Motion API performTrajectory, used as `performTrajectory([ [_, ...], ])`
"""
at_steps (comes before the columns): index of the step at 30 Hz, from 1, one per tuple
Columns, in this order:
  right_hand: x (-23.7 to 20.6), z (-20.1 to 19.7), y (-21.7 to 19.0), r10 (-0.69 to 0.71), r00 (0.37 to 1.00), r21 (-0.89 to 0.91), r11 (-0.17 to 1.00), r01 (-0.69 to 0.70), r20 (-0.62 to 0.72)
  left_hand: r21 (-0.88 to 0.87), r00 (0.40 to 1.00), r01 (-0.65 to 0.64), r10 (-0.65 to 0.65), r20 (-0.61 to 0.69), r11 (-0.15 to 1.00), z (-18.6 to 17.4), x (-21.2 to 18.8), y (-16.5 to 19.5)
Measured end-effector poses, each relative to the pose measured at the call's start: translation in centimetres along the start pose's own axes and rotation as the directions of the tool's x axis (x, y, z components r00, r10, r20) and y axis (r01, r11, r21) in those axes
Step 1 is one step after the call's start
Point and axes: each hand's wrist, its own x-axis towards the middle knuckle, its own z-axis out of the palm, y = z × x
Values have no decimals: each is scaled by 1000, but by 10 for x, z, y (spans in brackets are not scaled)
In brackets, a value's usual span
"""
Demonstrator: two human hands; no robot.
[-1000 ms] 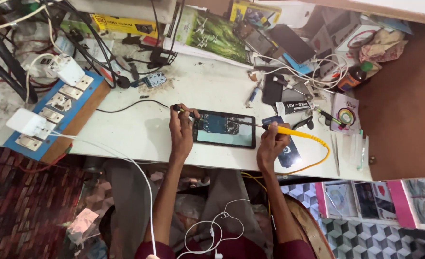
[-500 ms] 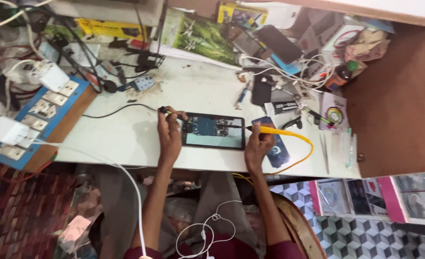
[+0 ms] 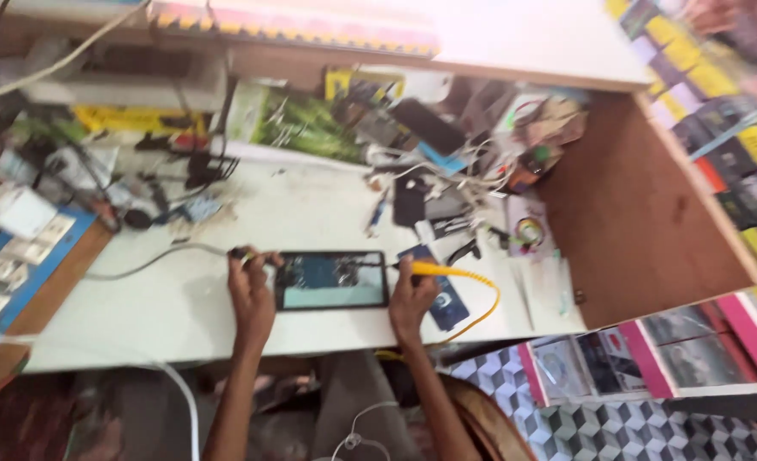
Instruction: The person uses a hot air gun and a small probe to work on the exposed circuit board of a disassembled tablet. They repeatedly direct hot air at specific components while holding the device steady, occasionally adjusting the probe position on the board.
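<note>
Head view, blurred: the tablet (image 3: 331,280) lies flat on the white bench (image 3: 182,307), between both hands. At its 9 o'clock the left hand (image 3: 253,294) pinches a dark probe (image 3: 243,253) on a grey cable (image 3: 152,260). At its 3 o'clock the right hand (image 3: 411,299) grips a yellow tool (image 3: 434,269) (yellow cord looping toward 4 o'clock), tip at the tablet's edge. A dark phone (image 3: 445,294) lies just beside that hand.

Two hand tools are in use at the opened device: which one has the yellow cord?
The one in the right hand: its yellow tool trails a yellow cord looping right. The left hand holds a dark tool on a grey cable.
</note>
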Motion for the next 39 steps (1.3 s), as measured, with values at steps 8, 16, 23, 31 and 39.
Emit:
performTrajectory([
  [8,5,-4,-18,213,977,439,879,-183,-20,31,998,-59,58,37,998,5,-1,13],
  [16,4,-7,-14,247,968,433,878,-203,-46,45,1000,12,-13,28,999,5,-4,21],
  [23,2,-2,-17,255,967,354,905,-237,-5,76,999,10,-13,34,997,-1,-2,22],
  [31,3,-1,-14,227,974,375,903,-210,1,36,997,-45,43,56,998,-4,-2,15],
  [39,5,-3,5,287,958,368,889,-272,14,41,999,3,-5,46,999,-3,0,16],
])
